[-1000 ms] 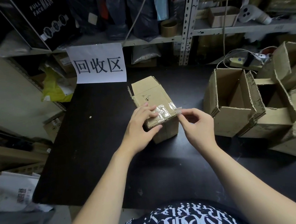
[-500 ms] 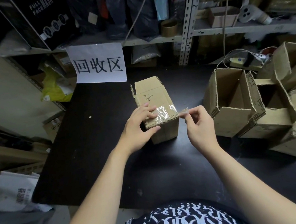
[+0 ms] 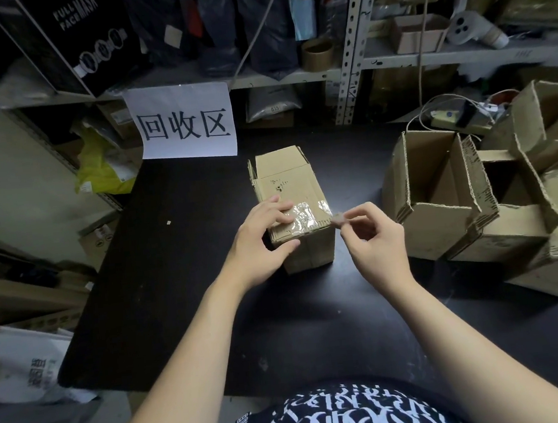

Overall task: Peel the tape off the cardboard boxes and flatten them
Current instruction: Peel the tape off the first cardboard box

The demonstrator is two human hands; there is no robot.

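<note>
Box (image 3: 287, 189) lies mid-table, long axis toward 12 o'clock, flaps loose at the far end. Tape (image 3: 305, 217), clear and crinkled, crosses the top at the near end. Table (image 3: 174, 274) is dark.

Left hand (image 3: 257, 244) comes in from 7 o'clock and grips the box's near left corner: fingers curled over the top and onto the tape, thumb on the near face. Right hand (image 3: 375, 239), at the box's 4 o'clock, pinches the tape's loose end between thumb and forefinger just off the near right corner; the other fingers are loosely curled and hold nothing. The pinched end looks lifted off the cardboard, but glare makes it hard to tell how much of the strip is free.

Open boxes (image 3: 441, 201) are piled at the box's 3 o'clock, apart from it, with flaps up and torn edges. White sign (image 3: 185, 123) with three black characters hangs at 11 o'clock at the table's far edge. Shelf (image 3: 291, 76) runs behind at 12 o'clock, with a brown roll (image 3: 318, 54) on it. Yellow bag (image 3: 101, 168) sits at 10 o'clock, off the table. Patterned shirt (image 3: 344, 418) is at 6 o'clock.
</note>
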